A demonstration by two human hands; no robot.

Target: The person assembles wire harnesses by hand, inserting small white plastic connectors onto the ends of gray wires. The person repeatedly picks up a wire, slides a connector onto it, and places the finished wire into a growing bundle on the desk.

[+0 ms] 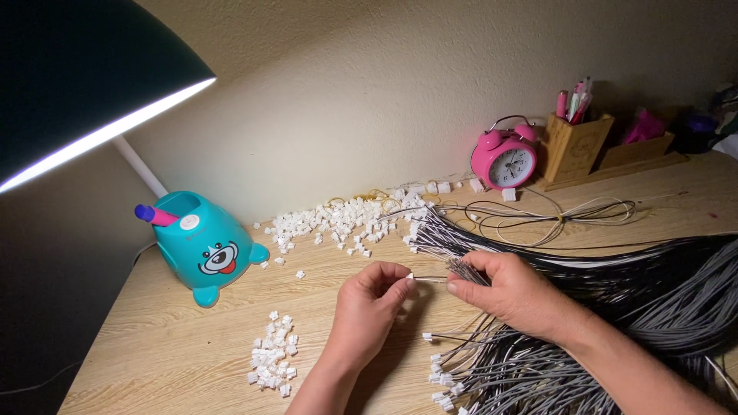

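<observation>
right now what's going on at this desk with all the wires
A person sits at a wooden desk under a lamp. The left hand pinches a small white connector, while the right hand holds thin wire ends against it. Loose white connectors lie in piles nearby, and a bundle of black and white wires crosses the desk.

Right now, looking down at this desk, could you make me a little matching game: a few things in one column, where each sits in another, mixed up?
Things:
1. pink alarm clock
2. teal bear-faced lamp base
3. small white connector
4. wooden pen holder

Places:
A. pinched in the fingertips of the left hand
B. far right, against the wall, with pens standing in it
C. left side of the desk, under the lampshade
D. by the wall, just left of the wooden holder

Pairs: 1-D, 2-C, 3-A, 4-B
</observation>
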